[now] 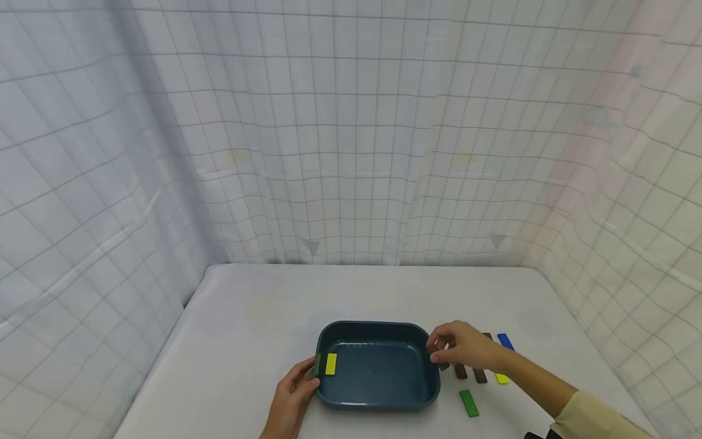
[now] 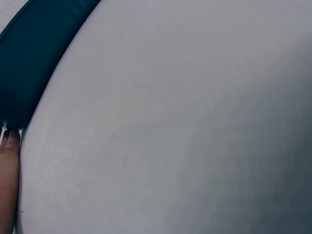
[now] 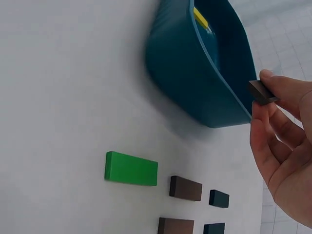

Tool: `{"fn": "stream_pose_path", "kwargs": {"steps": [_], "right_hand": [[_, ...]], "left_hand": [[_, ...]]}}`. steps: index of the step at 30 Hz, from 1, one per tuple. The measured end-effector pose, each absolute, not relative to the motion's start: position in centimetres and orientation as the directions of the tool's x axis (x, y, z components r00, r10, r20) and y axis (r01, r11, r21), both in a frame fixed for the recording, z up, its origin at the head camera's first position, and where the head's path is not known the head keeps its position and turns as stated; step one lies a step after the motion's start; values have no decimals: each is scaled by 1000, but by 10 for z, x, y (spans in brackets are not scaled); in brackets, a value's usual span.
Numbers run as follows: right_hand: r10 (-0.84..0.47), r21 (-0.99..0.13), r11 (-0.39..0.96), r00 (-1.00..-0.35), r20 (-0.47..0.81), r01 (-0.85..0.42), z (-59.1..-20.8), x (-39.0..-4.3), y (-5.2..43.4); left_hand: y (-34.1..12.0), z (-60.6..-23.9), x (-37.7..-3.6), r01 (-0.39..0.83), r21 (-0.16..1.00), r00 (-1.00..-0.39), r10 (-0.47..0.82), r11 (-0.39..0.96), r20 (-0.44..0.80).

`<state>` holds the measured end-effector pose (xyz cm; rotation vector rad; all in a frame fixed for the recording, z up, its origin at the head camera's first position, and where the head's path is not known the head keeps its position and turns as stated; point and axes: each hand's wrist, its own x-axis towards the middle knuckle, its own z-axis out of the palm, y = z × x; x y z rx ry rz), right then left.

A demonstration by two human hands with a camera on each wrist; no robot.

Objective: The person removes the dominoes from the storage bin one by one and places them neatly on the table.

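Note:
A dark teal rectangular tub (image 1: 378, 405) stands on the white-covered table. Inside, near its left wall, are a yellow block (image 1: 331, 364) and a green block (image 1: 318, 364). My left hand (image 1: 293, 393) holds the tub's left side, thumb at the rim; in the left wrist view only some fingers (image 2: 10, 141) show beside the tub wall. Between thumb and fingertips, my right hand (image 1: 460, 346) pinches a small brown block (image 3: 262, 92) at the tub's right rim. The far end of that block is hidden by the fingers in the head view.
Right of the tub lie a green block (image 1: 469, 403), brown blocks (image 1: 480, 375), a yellow block (image 1: 501, 378) and a blue block (image 1: 506, 341), partly under the right forearm. White gridded curtains (image 1: 362, 152) enclose the table (image 1: 263, 299) at the back and sides.

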<state>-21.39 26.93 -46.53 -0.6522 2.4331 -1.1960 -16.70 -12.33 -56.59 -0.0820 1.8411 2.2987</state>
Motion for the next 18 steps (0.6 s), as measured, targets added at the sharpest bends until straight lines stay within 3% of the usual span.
{"fn": "stream_pose_path", "kwargs": {"steps": [18], "right_hand": [[-378, -848, 525, -911, -162, -67, -490, -179, 325]], "left_hand": [[-123, -564, -169, -191, 966, -979, 107, -173, -174]]}}
